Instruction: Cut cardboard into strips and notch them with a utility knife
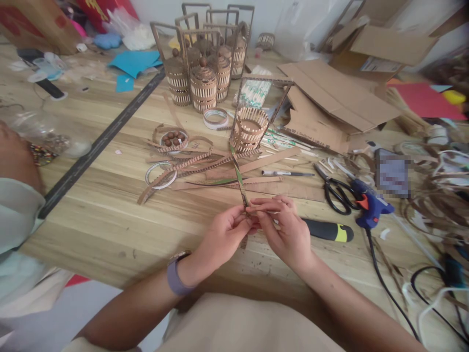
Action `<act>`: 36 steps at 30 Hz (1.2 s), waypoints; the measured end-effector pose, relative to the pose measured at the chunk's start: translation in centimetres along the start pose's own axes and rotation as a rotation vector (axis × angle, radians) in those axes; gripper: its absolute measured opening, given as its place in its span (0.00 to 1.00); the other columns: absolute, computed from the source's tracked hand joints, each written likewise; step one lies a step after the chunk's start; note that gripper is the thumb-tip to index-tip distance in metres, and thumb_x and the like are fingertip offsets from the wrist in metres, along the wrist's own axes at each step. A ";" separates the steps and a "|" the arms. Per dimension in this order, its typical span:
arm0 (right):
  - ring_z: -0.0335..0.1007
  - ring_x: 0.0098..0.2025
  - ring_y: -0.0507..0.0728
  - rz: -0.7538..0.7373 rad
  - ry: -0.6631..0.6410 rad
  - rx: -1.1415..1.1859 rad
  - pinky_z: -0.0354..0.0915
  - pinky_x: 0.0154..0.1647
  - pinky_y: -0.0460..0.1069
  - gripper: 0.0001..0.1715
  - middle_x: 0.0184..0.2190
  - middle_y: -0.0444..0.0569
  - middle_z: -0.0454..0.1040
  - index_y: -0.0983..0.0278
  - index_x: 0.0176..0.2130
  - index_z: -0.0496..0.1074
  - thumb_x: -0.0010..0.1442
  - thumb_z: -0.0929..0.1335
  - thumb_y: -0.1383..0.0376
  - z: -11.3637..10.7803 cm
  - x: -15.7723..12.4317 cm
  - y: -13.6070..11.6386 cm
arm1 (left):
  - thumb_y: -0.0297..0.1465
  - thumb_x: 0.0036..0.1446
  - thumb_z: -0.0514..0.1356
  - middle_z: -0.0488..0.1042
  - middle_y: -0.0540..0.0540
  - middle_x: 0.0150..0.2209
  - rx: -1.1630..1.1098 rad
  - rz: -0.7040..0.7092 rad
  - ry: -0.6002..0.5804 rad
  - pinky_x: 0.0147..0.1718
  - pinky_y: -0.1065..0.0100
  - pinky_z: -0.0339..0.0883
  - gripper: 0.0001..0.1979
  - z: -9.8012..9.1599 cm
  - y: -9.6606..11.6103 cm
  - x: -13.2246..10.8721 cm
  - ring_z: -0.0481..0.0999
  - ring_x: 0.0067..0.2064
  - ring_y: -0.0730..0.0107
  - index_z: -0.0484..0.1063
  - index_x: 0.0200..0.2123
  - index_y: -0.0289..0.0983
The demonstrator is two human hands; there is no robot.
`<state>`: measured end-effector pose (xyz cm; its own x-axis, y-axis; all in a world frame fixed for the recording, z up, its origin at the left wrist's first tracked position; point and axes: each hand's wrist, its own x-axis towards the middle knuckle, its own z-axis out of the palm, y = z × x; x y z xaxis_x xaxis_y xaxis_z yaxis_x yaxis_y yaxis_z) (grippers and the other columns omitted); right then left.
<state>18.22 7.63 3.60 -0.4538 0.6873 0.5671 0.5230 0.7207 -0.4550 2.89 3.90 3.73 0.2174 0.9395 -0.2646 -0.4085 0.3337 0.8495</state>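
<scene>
A narrow corrugated cardboard strip (241, 188) with a green patch runs from near the small basket (251, 129) toward me. My left hand (225, 234), with a band on its wrist, pinches the strip near its lower part. Opposite it, my right hand (284, 230) has its fingers closed on the same strip, fingertips touching those of the left. The strip's short end pokes out below the fingers. The basket is made of light slats and has a tall square handle.
Behind stand several lidded baskets (203, 90). Scissors (339, 193), a blue glue gun (372, 208), a pen (287, 173) and a black-and-yellow handle (330, 230) lie right. Left are a bowl of brown balls (174, 141), a tape roll (160, 175), a long black ruler (106, 139) and another person's arm (18, 161).
</scene>
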 end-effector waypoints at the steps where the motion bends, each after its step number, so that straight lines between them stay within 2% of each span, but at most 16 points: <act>1: 0.79 0.43 0.56 0.003 -0.006 0.006 0.66 0.51 0.56 0.08 0.38 0.45 0.83 0.58 0.42 0.70 0.67 0.64 0.71 0.0 0.0 0.0 | 0.40 0.57 0.66 0.79 0.45 0.39 0.003 0.002 0.007 0.45 0.66 0.68 0.15 0.0 0.0 0.0 0.76 0.41 0.65 0.76 0.41 0.35; 10: 0.78 0.48 0.58 -0.124 -0.035 0.040 0.67 0.51 0.56 0.10 0.41 0.48 0.82 0.60 0.45 0.69 0.64 0.68 0.71 0.3 0.3 0.4 | 0.42 0.56 0.66 0.79 0.45 0.36 0.015 0.060 0.089 0.42 0.65 0.67 0.16 -0.1 0.5 0.3 0.76 0.40 0.64 0.78 0.41 0.35; 14: 0.78 0.46 0.58 -0.185 -0.029 -0.004 0.66 0.50 0.56 0.12 0.41 0.48 0.82 0.59 0.46 0.69 0.65 0.67 0.73 0.2 1.0 0.4 | 0.43 0.54 0.68 0.78 0.45 0.35 0.001 0.044 0.094 0.40 0.67 0.67 0.17 0.0 0.6 0.2 0.76 0.39 0.65 0.79 0.39 0.35; 20: 0.79 0.43 0.56 -0.152 0.001 -0.005 0.66 0.47 0.55 0.10 0.36 0.47 0.82 0.59 0.42 0.68 0.64 0.66 0.74 0.4 1.9 0.2 | 0.42 0.56 0.66 0.79 0.43 0.39 -0.019 0.056 0.090 0.43 0.65 0.68 0.17 0.1 0.7 0.1 0.77 0.42 0.62 0.78 0.41 0.35; 25: 0.79 0.43 0.56 -0.165 -0.008 0.021 0.67 0.46 0.55 0.11 0.37 0.48 0.81 0.59 0.45 0.68 0.64 0.66 0.74 0.7 1.6 0.4 | 0.40 0.56 0.66 0.79 0.44 0.38 -0.008 0.052 0.115 0.43 0.66 0.66 0.15 0.1 0.9 0.3 0.76 0.42 0.63 0.77 0.40 0.35; 31: 0.78 0.48 0.58 -0.197 -0.059 0.049 0.68 0.48 0.56 0.12 0.43 0.50 0.82 0.58 0.47 0.68 0.64 0.67 0.72 0.6 1.5 0.7 | 0.41 0.57 0.64 0.75 0.48 0.32 0.064 0.060 0.177 0.37 0.69 0.63 0.14 -0.1 1.1 0.3 0.70 0.35 0.69 0.77 0.38 0.36; 36: 0.79 0.46 0.56 -0.269 -0.043 -0.012 0.67 0.49 0.55 0.15 0.40 0.48 0.82 0.58 0.47 0.68 0.62 0.66 0.75 0.6 1.6 0.5 | 0.41 0.57 0.64 0.67 0.53 0.24 0.043 0.037 0.187 0.33 0.69 0.61 0.12 -0.1 0.7 0.3 0.64 0.28 0.72 0.77 0.37 0.37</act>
<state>17.31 9.17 3.84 -0.6078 0.4751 0.6363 0.3882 0.8768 -0.2838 2.61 4.43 4.24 0.0327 0.9505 -0.3091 -0.3737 0.2985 0.8782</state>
